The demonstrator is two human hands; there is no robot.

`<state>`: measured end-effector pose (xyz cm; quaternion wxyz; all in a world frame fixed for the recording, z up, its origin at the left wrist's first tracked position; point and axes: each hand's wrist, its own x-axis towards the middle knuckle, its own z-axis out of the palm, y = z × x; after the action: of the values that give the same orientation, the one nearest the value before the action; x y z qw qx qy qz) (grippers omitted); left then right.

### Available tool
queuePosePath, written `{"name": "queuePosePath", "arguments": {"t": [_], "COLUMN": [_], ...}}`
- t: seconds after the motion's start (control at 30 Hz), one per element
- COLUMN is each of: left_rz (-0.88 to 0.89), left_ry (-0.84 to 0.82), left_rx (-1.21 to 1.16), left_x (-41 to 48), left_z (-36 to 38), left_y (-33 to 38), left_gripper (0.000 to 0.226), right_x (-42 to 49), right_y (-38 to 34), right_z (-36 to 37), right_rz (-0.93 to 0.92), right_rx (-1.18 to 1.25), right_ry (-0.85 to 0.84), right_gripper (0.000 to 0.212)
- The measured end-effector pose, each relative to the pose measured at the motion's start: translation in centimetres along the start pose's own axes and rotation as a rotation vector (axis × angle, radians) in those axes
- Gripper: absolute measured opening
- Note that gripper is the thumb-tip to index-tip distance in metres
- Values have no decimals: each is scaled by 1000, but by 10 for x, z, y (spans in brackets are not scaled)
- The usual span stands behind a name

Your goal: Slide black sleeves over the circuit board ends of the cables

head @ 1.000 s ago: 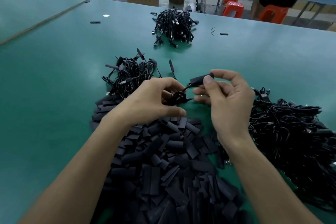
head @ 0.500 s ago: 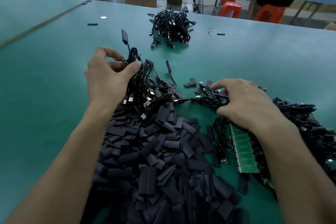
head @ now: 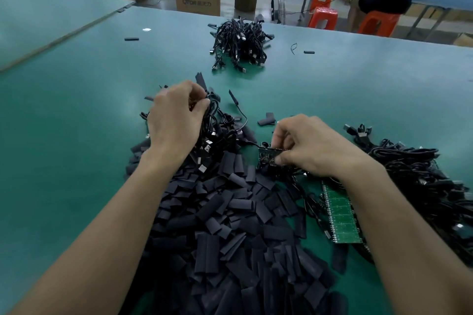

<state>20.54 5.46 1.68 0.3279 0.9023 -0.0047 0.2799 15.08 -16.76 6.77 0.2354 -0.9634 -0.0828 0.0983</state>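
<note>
Closest to you, the heap of black sleeves (head: 230,233) is lying spread over the green table (head: 76,135), running up under both of your wrists. Just right of it, a green panel of boards (head: 340,220) is lying flat, partly under your right forearm.

Your right hand (head: 307,151) is pinching a small circuit board (head: 267,157) between thumb and fingertips at the far edge of the heap. The board's long axis is running roughly left to right, with its left end showing past your fingertips. Which end carries the cable I cannot tell.

Your left hand (head: 176,117) is sitting farther out and to the left, its fingers curling around strands in a tangle of cables (head: 220,133). The board is therefore lying right of that hand and nearer to you, with sleeves between them. I judge the left hand would be fetching the sleeve.

Beyond, a bundle of cables (head: 240,43) is sitting well apart.
</note>
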Motion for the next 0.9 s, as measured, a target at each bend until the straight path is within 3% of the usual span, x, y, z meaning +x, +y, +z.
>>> {"name": "queuePosePath", "arguments": {"t": [0.07, 0.2, 0.27, 0.4, 0.67, 0.9], "left_rz": [120, 139, 122, 51, -36, -96], "left_ry": [40, -512, -617, -626, -731, -716], "left_rx": [-9, -567, -650, -749, -762, -874], "left_x": [-8, -23, -27, -31, -33, -32], "left_z": [-3, -8, -5, 2, 5, 6], "left_y": [11, 33, 35, 32, 24, 23], "left_gripper": [14, 26, 27, 22, 36, 23], "right_x": [1, 4, 4, 4, 9, 16], "right_y": [1, 1, 2, 4, 8, 12], "right_z": [1, 2, 1, 2, 7, 10], "right_rz": [-30, -102, -137, -184, -237, -271], "right_rx": [35, 119, 192, 273, 336, 365], "right_ry": [18, 60, 55, 51, 49, -54], "right_gripper": [23, 25, 24, 23, 18, 7]}}
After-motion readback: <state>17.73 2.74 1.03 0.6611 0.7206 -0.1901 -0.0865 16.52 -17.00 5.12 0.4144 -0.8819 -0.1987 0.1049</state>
